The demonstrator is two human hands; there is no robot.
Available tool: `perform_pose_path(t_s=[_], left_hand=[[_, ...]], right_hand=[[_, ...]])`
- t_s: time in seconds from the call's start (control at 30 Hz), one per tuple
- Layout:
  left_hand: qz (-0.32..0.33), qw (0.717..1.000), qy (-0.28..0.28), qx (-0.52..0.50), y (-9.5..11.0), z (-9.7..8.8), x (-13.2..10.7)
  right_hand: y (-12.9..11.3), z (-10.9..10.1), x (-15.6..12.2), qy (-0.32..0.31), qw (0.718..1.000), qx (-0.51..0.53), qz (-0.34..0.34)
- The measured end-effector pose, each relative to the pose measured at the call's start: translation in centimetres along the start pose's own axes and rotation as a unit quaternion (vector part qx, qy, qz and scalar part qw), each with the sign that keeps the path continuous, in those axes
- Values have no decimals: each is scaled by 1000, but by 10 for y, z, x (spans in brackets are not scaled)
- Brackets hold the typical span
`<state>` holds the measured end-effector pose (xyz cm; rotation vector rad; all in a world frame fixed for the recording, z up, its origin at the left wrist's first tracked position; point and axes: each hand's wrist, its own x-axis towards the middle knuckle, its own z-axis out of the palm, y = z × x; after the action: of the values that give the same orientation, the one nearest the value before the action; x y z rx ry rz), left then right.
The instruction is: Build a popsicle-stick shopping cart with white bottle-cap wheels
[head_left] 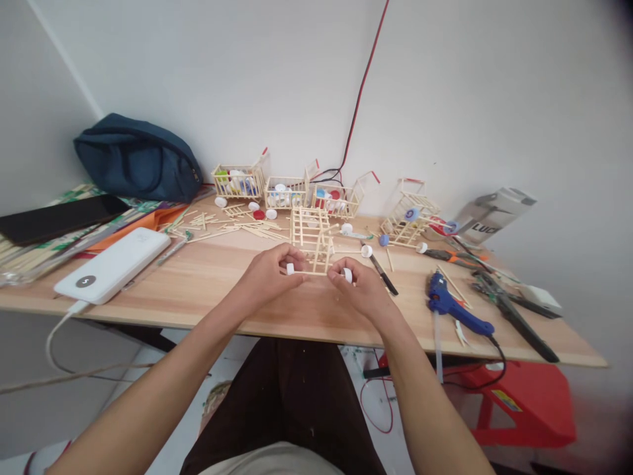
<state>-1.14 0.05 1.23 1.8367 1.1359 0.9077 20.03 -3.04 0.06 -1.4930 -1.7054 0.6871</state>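
Observation:
A small cart frame (pixel 310 227) of thin wooden sticks stands between my hands above the front of the table. Along its near side runs a stick axle with a white bottle cap (pixel 290 268) at the left end and another white cap (pixel 347 275) at the right end. My left hand (pixel 270 272) is closed on the frame's left side, thumb along the axle. My right hand (pixel 364 290) pinches the axle's right end by the cap. Part of each grip is hidden behind the fingers.
Several stick carts (pixel 240 181) with caps line the wall. Loose sticks (pixel 257 227) lie at the left. A black pen-like knife (pixel 383 274), blue glue gun (pixel 457 307) and pliers (pixel 452 256) lie right. A white power bank (pixel 113 264), phone (pixel 64 216) and blue bag (pixel 141 158) are left.

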Motion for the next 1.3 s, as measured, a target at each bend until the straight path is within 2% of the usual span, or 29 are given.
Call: perform_pose_path(t_s=[0.23,0.5,0.83,1.03,1.3], left_hand=[[55,995,65,55,13,-16,13],[73,991,86,68,5,-22,40],[59,992,85,73,-5,-22,48],[36,993,91,67,-8,-19,47],[44,992,95,67,-11,-20,46]], right_hand=[[-8,-8,27,13,999,-5,-50],[-9,-14,58,19,996,-51,-65],[10,-11,64,45,996,-57,-53],[8,-9,60,73,992,-85,-54],[8,-3,58,93,989,-87,-77]])
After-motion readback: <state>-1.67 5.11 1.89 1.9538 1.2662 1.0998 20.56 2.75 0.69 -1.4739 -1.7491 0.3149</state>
